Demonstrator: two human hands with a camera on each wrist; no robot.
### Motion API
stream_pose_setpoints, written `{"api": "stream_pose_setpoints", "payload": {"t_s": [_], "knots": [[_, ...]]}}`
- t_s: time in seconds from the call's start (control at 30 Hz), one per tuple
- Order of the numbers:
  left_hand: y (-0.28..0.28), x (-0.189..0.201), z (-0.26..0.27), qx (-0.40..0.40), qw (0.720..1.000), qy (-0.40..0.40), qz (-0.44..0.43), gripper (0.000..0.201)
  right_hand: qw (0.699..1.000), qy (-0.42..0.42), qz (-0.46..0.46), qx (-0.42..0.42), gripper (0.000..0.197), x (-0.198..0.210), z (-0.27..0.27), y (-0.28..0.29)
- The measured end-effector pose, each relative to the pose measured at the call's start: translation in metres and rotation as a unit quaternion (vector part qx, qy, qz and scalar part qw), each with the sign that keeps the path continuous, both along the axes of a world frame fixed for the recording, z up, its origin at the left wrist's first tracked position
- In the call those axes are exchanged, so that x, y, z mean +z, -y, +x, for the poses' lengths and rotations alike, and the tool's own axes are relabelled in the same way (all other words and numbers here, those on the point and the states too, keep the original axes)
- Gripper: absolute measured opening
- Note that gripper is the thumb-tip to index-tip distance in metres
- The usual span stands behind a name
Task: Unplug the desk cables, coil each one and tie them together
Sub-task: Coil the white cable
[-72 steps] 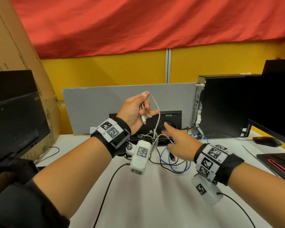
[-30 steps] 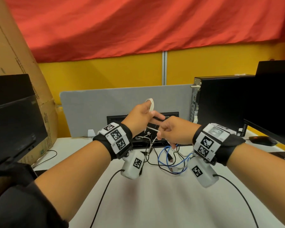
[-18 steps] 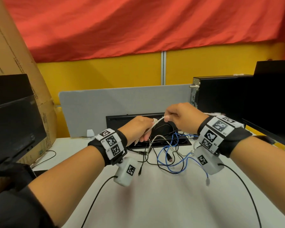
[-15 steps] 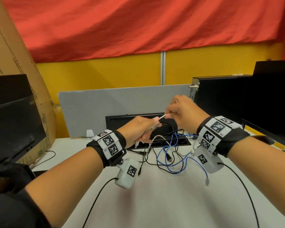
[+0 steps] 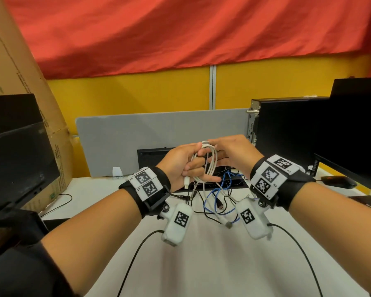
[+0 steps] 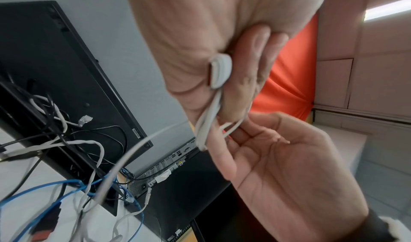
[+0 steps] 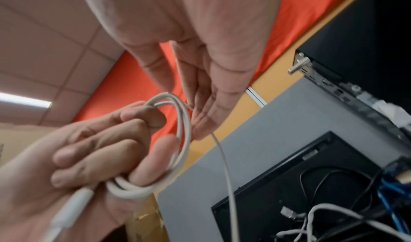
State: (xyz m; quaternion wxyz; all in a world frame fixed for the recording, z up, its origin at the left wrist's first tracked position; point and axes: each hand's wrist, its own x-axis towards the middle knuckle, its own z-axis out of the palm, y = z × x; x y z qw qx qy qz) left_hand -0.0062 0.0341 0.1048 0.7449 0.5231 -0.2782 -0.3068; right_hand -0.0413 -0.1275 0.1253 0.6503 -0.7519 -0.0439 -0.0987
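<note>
Desk (image 5: 201, 264): white top, bearing a loose tangle of blue cable (image 5: 214, 196) and black leads.
Left hand (image 5: 178, 166): raised above desk, fingers curled round the coil.
Right hand (image 5: 234, 155): beside it, fingers nearly straight, the cable's free strand running between them.
White cable (image 5: 210, 161): several loops coiled in left hand, connector hanging below.

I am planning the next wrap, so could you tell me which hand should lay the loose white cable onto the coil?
Probably the right hand: the left hand grips the white coil.
</note>
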Motion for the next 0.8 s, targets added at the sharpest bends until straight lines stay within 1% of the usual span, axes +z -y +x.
{"api": "stream_pose_setpoints", "payload": {"t_s": [0.03, 0.07, 0.13, 0.17, 0.23, 0.3, 0.33, 0.4, 0.43, 0.53, 0.57, 0.6, 0.67, 0.7, 0.8], "knots": [[0.0, 0.0, 0.001, -0.001, 1.0, -0.002, -0.003, 0.037, 0.999, -0.013, 0.023, 0.021, 0.026, 0.0, -0.001, -0.001], [0.0, 0.0, 0.002, -0.002, 1.0, -0.003, -0.004, 0.038, 0.999, -0.017, 0.021, 0.043, 0.024, -0.002, -0.002, -0.002], [0.001, 0.0, 0.002, -0.004, 1.0, -0.002, -0.005, 0.037, 0.998, -0.009, -0.016, 0.054, 0.021, -0.009, -0.002, -0.005], [0.002, -0.001, 0.002, -0.002, 1.0, 0.006, -0.002, 0.036, 0.999, -0.004, -0.035, 0.036, 0.02, -0.012, -0.002, -0.006], [0.004, 0.0, 0.001, 0.01, 0.999, 0.04, 0.016, 0.035, 0.997, 0.01, -0.069, -0.035, 0.018, -0.019, 0.003, -0.008], [0.006, 0.001, 0.0, 0.038, 0.996, 0.071, 0.036, 0.035, 0.987, 0.02, -0.122, -0.106, 0.017, -0.023, 0.007, -0.01], [0.006, 0.001, 0.001, 0.058, 0.994, 0.08, 0.041, 0.035, 0.982, 0.025, -0.144, -0.12, 0.019, -0.024, 0.008, -0.01], [0.005, 0.001, 0.001, 0.097, 0.991, 0.081, 0.045, 0.038, 0.98, 0.036, -0.163, -0.113, 0.022, -0.023, 0.007, -0.01], [0.004, 0.001, 0.002, 0.112, 0.99, 0.075, 0.047, 0.04, 0.979, 0.042, -0.173, -0.103, 0.02, -0.022, 0.006, -0.011], [0.003, 0.0, 0.003, 0.138, 0.988, 0.058, 0.047, 0.042, 0.973, 0.066, -0.209, -0.076, 0.007, -0.02, 0.001, -0.014], [0.003, -0.001, 0.003, 0.146, 0.986, 0.06, 0.05, 0.042, 0.973, 0.075, -0.208, -0.071, 0.012, -0.019, -0.001, -0.013], [0.002, -0.002, 0.004, 0.154, 0.984, 0.064, 0.054, 0.041, 0.975, 0.083, -0.196, -0.065, 0.021, -0.018, -0.002, -0.012], [0.0, -0.004, 0.004, 0.169, 0.981, 0.076, 0.061, 0.039, 0.981, 0.094, -0.153, -0.067, 0.035, -0.015, -0.005, -0.011], [-0.001, -0.005, 0.005, 0.177, 0.978, 0.086, 0.064, 0.038, 0.984, 0.094, -0.129, -0.074, 0.037, -0.013, -0.006, -0.01], [-0.001, -0.009, 0.007, 0.202, 0.969, 0.122, 0.078, 0.037, 0.995, 0.054, -0.054, -0.068, 0.028, -0.011, -0.009, -0.009]]}}
